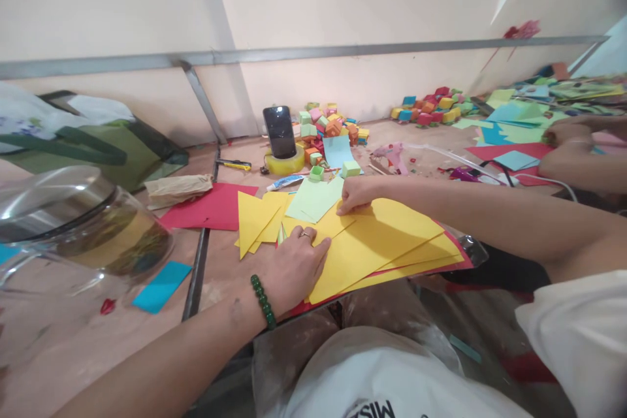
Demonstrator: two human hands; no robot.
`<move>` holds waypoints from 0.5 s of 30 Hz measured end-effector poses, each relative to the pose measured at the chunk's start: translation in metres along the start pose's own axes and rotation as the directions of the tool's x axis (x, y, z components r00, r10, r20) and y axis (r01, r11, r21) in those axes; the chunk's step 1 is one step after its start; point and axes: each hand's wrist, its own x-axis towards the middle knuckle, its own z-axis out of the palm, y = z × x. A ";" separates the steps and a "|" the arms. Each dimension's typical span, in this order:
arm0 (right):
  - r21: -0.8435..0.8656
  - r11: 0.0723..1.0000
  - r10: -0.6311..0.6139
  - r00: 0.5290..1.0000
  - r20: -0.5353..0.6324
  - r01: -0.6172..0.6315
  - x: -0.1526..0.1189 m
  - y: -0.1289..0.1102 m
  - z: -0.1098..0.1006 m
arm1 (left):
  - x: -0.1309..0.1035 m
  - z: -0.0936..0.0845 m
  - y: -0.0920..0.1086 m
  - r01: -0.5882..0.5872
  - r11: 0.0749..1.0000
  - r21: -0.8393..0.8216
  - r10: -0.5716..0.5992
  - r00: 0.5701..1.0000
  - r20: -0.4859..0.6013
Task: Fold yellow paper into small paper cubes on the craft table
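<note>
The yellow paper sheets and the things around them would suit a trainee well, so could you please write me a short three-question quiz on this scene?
1. Multiple choice: what does the person's left hand rest on?
a) the lidded glass jug
b) the yellow paper sheets
c) the heap of paper cubes

2. True or false: the black smartphone lies flat on its back.

3. Short answer: on which of the person's wrists is the green bead bracelet?

Key:
1. b
2. False; it stands propped up at the yellow tape roll.
3. The left wrist.
</note>
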 end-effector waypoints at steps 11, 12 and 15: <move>-0.088 0.994 -0.072 0.989 -0.128 0.061 -0.025 -0.049 0.000 | -0.005 0.004 0.001 0.000 0.996 0.089 0.003 0.999 -0.033; -0.061 0.993 -0.111 0.987 -0.120 0.104 -0.025 -0.056 0.004 | -0.005 0.004 0.001 -0.007 0.996 0.089 0.010 0.999 -0.036; 0.039 0.987 -0.155 0.987 -0.028 0.156 -0.017 -0.066 0.020 | -0.004 0.002 0.001 -0.004 0.996 0.089 0.007 1.000 -0.031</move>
